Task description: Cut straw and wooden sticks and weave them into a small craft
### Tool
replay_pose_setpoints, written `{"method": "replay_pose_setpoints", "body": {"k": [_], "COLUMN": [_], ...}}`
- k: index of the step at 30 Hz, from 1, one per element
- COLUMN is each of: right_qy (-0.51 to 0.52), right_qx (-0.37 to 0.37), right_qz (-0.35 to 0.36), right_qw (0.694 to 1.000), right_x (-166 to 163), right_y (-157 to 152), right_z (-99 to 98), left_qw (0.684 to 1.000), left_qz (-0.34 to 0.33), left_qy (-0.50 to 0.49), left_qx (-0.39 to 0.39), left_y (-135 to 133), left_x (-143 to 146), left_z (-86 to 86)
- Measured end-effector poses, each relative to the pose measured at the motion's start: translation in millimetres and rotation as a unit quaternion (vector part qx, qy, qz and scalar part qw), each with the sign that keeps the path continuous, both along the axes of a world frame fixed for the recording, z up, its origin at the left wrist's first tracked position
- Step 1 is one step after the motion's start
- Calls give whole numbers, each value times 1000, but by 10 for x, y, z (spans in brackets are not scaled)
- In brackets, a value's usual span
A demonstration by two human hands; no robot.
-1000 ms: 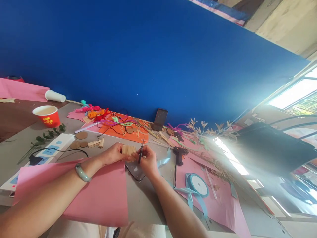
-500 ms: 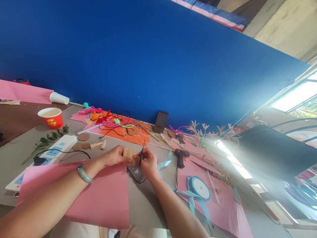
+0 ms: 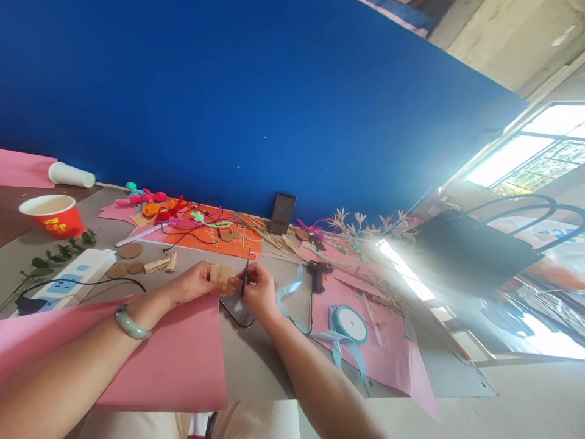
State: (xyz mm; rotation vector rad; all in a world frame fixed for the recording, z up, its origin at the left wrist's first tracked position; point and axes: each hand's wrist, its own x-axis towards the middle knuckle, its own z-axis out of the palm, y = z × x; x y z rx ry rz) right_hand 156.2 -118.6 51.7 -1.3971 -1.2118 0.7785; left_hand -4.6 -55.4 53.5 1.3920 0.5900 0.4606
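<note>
Near the middle of the table, my left hand (image 3: 194, 283) is closed on a small tan wooden piece (image 3: 222, 273) that looks ribbed, like thin strips side by side. Its thumb and fingers grip the left end. My right hand (image 3: 260, 296) is closed around dark-handled scissors (image 3: 245, 279), with the thin blades pointing up. Its fingertips meet the right edge of the wooden piece; whether they also pinch it is hard to see. Below both hands lies a dark-edged, clear flat thing (image 3: 237, 310), partly hidden. Pink paper (image 3: 183, 360) is under my left forearm.
A glue gun (image 3: 317, 274) and a blue ribbon roll (image 3: 350, 324) lie to the right. At left are a red paper cup (image 3: 55, 218), a power strip (image 3: 77, 277) and wooden discs (image 3: 130, 250). A phone (image 3: 282, 213) leans on the blue wall (image 3: 256, 110).
The view has shifted right, so everything appears farther left. My hands keep their hold on the wooden piece and the scissors, with little other movement.
</note>
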Motion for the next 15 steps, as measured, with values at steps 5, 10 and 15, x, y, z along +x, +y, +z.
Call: {"method": "replay_pose_setpoints", "body": {"k": [5, 10, 15], "right_qy": [23, 7, -9], "right_qx": [0, 0, -4], "right_qz": [25, 5, -9], "right_qw": [999, 1000, 1000], "right_x": [-11, 8, 10], "right_y": [-1, -6, -12], "right_z": [-13, 19, 23], "left_qw": [1000, 1000, 999], "left_qz": [10, 13, 20], "left_qy": [1, 21, 40], "left_qx": [-24, -1, 16], "left_y": [7, 12, -14], "left_x": [3, -3, -13], "left_z": [-15, 20, 91]}}
